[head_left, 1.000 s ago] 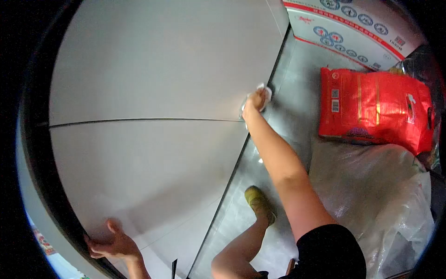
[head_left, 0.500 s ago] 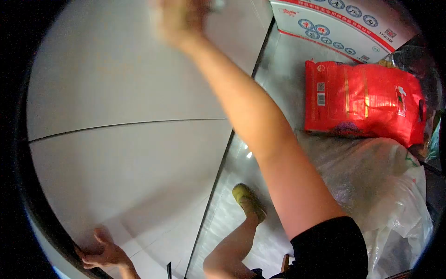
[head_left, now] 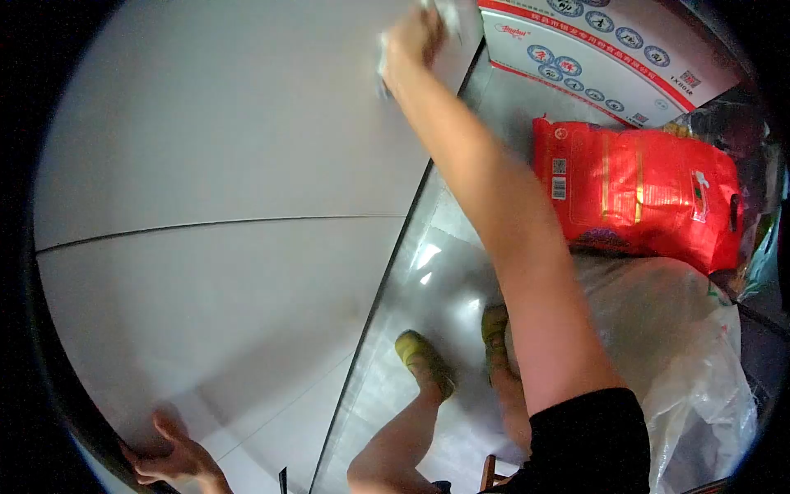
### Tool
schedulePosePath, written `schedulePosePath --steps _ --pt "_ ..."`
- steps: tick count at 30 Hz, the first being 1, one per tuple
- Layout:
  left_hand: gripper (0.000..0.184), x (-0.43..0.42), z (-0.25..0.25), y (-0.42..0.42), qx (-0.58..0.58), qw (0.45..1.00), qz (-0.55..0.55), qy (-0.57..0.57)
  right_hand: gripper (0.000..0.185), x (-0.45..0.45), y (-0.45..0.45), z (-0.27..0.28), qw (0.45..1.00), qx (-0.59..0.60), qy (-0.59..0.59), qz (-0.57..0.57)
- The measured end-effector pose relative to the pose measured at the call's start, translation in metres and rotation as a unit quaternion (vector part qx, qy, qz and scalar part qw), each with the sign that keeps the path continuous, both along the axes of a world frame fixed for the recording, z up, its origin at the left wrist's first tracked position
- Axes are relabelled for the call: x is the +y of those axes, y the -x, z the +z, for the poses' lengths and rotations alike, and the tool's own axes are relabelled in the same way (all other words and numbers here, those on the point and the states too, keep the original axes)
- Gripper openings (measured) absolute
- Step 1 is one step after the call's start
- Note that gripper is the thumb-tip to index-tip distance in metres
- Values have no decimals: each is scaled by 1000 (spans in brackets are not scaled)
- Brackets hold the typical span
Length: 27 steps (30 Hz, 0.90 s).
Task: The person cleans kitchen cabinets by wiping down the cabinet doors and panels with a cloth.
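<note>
My right hand (head_left: 415,39) is closed on a pale cloth (head_left: 449,18), pressed against a smooth light panel (head_left: 206,148) near its upper right. Bits of the cloth stick out on both sides of the hand, and the hand covers the rest. At the lower left, my left hand (head_left: 179,461) lies against the same panel by its dark curved edge (head_left: 86,428). Its thumb is raised apart and the fingers stretch toward that edge; I cannot make out anything in them. A thin dark seam (head_left: 222,221) runs across the panel between the two hands.
A red packaged bag (head_left: 642,189) lies right of my arm, below a white printed carton (head_left: 609,58). A translucent plastic sack (head_left: 666,329) bulges beneath it. My feet in green shoes (head_left: 424,358) stand on the shiny grey floor (head_left: 444,272). A wooden piece (head_left: 489,473) shows at the bottom.
My right hand has moved right and slightly down across the panel, and the cloth now shows more clearly. My left hand stays by the edge. The second foot has come into view.
</note>
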<state>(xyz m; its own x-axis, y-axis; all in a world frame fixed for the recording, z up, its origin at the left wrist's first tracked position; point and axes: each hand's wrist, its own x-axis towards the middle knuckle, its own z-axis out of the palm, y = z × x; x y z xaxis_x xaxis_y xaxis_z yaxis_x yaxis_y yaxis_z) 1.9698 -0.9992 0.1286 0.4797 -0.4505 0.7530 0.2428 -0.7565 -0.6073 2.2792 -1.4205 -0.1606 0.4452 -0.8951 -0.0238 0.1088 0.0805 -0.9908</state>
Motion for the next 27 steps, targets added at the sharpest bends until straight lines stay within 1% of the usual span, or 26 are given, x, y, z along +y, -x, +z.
schedulePosePath --steps 1,2,3,4,5,6,7,8,9,10,11,12,13,14,15,16,18,20,22,23,24,25,26,27 --pt "67 -1 -4 -2 -2 998 -40 49 44 -12 -2 46 993 -13 110 -29" --pt "66 -2 -6 -4 0 993 -70 90 43 -19 16 97 988 -115 96 -30" --pt "65 -4 -8 -5 1 986 -101 130 47 -38 -20 101 966 -145 207 -61" --pt "66 -4 -10 -6 6 979 -121 165 46 -37 -20 118 961 -63 245 -112" --pt "66 -1 -11 -6 1 982 -111 155 45 -44 -31 108 953 -117 262 -98" --pt "66 1 -13 -6 -5 984 -101 145 45 -60 -48 88 942 -171 279 -82" --pt "65 11 -6 -5 -20 994 -61 87 44 -71 -54 67 928 -223 292 -64" --pt "65 25 1 -2 -36 999 -20 26 43 -75 -35 49 917 -182 352 -50" --pt "64 41 8 0 -26 998 38 -51 42 -83 -55 9 930 -127 336 -74" --pt "63 64 16 6 -14 987 96 -130 43 -86 -43 -9 990 -25 130 44" --pt "63 63 16 8 2 991 75 -114 47 -75 -11 -17 961 -201 -149 118" --pt "64 64 15 11 18 994 55 -97 51 -120 -88 -153 979 -61 182 71" --pt "65 31 0 4 31 998 -40 23 52 -96 -74 -166 986 -67 119 97" --pt "65 31 1 5 46 971 -111 207 52 -67 -34 -170 989 -68 56 122" --pt "66 31 1 6 27 905 -199 376 52 -40 13 -165 987 -67 -7 144" --pt "66 55 21 10 0 773 -250 582 53 -22 36 -166 982 -66 -68 163" --pt "63 66 29 18 -18 661 -264 702 53 15 33 -231 990 -58 -100 84" --pt "55 59 21 20 14 778 -223 587 53 61 67 -223 975 -51 -201 82" --pt "48 46 8 17 45 868 -184 459 56 109 100 -228 966 -41 -232 110" --pt "44 39 2 13 60 903 -166 391 56 136 115 -235 969 -14 -223 106" --pt "41 33 -2 10 74 932 -147 322 54 166 135 -219 964 -7 -256 70" --pt "43 27 -3 7 62 948 -153 273 54 190 158 -196 954 11 -291 66" --pt "45 21 -4 1 49 960 -159 223 54 219 169 -212 956 11 -286 61" --pt "47 16 -3 -5 36 971 -163 170 52 240 185 -206 950 48 -300 64"
